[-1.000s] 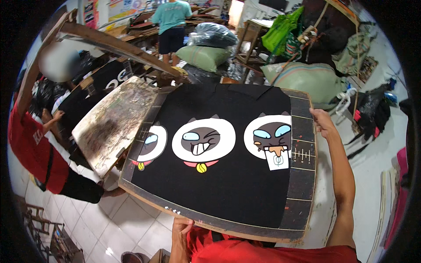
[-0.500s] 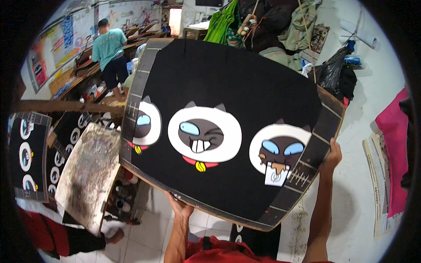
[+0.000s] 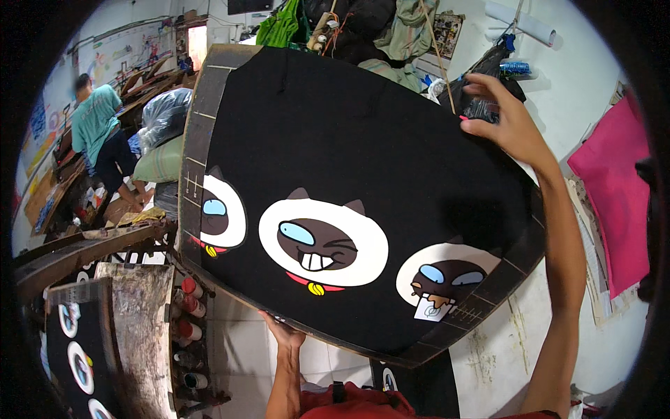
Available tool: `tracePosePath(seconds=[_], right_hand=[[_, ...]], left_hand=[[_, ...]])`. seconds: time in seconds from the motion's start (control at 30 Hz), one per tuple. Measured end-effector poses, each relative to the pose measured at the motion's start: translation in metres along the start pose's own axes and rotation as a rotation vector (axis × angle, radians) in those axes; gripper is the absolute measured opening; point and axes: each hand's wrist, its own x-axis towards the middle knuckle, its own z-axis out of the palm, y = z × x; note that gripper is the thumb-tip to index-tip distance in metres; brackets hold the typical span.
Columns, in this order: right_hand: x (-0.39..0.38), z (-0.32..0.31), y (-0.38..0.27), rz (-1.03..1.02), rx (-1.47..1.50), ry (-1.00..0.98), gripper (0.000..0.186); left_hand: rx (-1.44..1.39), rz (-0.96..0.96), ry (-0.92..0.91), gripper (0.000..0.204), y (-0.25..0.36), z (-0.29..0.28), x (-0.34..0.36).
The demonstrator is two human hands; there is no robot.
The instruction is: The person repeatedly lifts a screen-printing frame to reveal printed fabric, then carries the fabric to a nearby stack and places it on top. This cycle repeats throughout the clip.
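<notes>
A large board (image 3: pixel 222 56) covered with black printed cloth (image 3: pixel 349 133) fills the middle of the view, tilted. Three cartoon cat heads in white hoods run across the cloth, the right one with a cup. Under the board's near edge, my left hand (image 3: pixel 286 335) grips it; its fingers are mostly hidden beneath. My right hand (image 3: pixel 513 126) is at the far right edge of the cloth, thumb and fingers apart, with the thumb close to the edge. The right forearm passes over the board's right side and shades the cloth there.
At left are a wooden beam (image 3: pixel 91 251), another printed board (image 3: pixel 80 349), a stained panel (image 3: pixel 143 328) and several paint bottles (image 3: pixel 188 307). A person in a green shirt (image 3: pixel 98 119) stands farther back. Pink cloth (image 3: pixel 614 195) hangs at right; bags (image 3: pixel 412 35) are piled behind.
My right hand has left the board's right edge and moved up to the far right edge of the cloth, its fingers now apart. My left hand keeps its hold. The view has shifted.
</notes>
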Motion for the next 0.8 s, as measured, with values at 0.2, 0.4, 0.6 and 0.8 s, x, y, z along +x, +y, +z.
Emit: tracePosePath(seconds=[0.2, 0.4, 0.6, 0.8], right_hand=[[0.041, 0.03, 0.027, 0.389, 0.506, -0.844, 0.039], [-0.068, 0.141, 0.046, 0.287, 0.38, -0.776, 0.035], [-0.221, 0.303, 0.003, 0.512, 0.447, -0.717, 0.027], [-0.329, 0.396, 0.008, 0.787, 0.231, -0.893, 0.027]], left_hand=[[0.025, -0.147, -0.091, 0.095, -0.001, 0.003, 0.04], [0.718, -0.272, 0.403, 0.108, 0.021, -0.097, 0.098], [1.001, -0.345, 0.626, 0.099, 0.076, -0.264, 0.013], [1.3, -0.968, 0.975, 0.054, 0.112, -0.345, -0.14]])
